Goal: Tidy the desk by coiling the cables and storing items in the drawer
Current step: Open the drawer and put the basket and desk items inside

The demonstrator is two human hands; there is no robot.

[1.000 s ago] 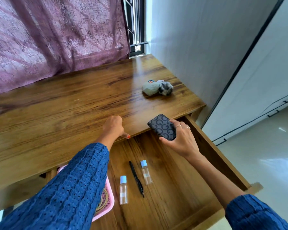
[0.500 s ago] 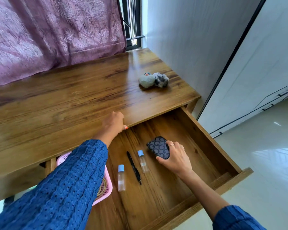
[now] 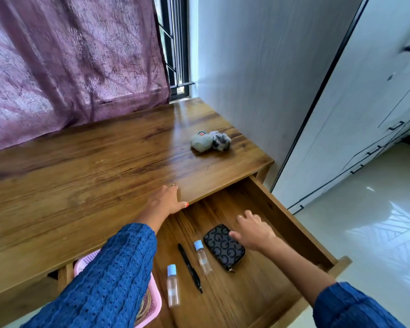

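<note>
The wooden drawer point(image 3: 291, 223) is pulled out below the desk point(image 3: 85, 176). A dark patterned wallet point(image 3: 223, 248) lies flat on the drawer floor. My right hand point(image 3: 252, 230) hovers just right of it, fingers spread, holding nothing. Left of the wallet lie a small clear bottle with a blue cap point(image 3: 202, 256), a black pen point(image 3: 190, 268) and a second blue-capped bottle point(image 3: 172, 288). My left hand point(image 3: 167, 201) rests on the desk's front edge, fingers on the wood. A small grey and white soft bundle point(image 3: 210, 142) sits on the desk's right part.
A pink plastic basket point(image 3: 152, 301) shows under the desk at the drawer's left, partly hidden by my left sleeve. A purple curtain point(image 3: 69, 65) hangs behind the desk. A white wall and wardrobe point(image 3: 365, 110) stand on the right, over glossy floor.
My right hand carried the wallet from the desk edge down into the drawer, set it on the floor and let go, lifting off to the right. My left hand stayed on the desk edge.
</note>
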